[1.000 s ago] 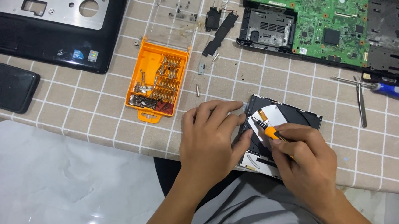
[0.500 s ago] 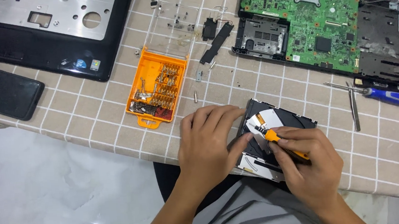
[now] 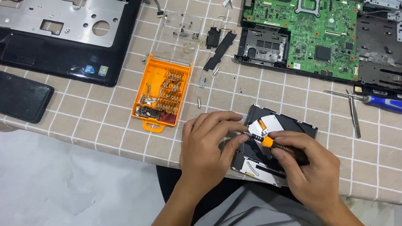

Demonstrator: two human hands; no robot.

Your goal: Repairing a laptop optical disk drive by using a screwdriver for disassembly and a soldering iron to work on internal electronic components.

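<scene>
The right hand [image 3: 311, 173] gripped the orange-collared screwdriver [image 3: 279, 146] with closed fingers, while the left hand [image 3: 210, 147] pressed curled fingers onto the optical drive [image 3: 301, 128].

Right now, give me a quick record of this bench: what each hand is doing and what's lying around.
Left hand: steadies the black optical drive at the table edge
Right hand: grips an orange-collared screwdriver, tip on the drive
Left of the hands: open orange bit case
Behind: green motherboard
Right: blue-handled screwdriver
Far left: black phone
</scene>
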